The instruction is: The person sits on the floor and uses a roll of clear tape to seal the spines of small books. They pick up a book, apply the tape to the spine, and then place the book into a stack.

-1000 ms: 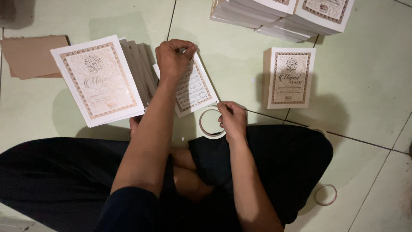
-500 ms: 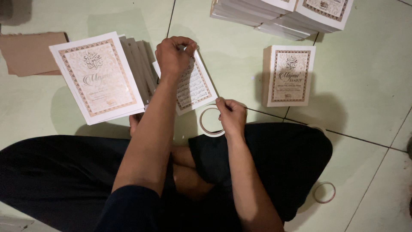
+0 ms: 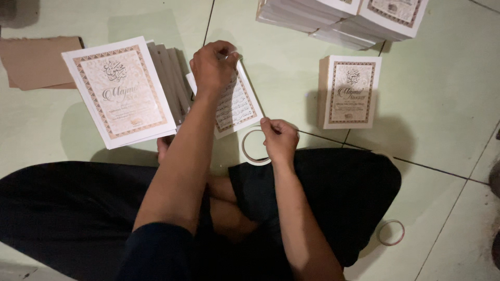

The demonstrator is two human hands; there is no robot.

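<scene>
The left hand is closed with pinched fingertips on the top edge of a white booklet lying open-faced on the pale tiled floor, while the right hand pinches shut just above a roll of clear tape that sits at the booklet's lower corner, touching the person's dark-trousered knee (whether a strand of tape runs between the hands cannot be told). Around them, from large to small: a stack of white books at the top, a tilted pile of patterned-cover booklets on the left, a single thick book on the right, a brown cardboard sheet far left, and a second small tape ring beside the right knee.
</scene>
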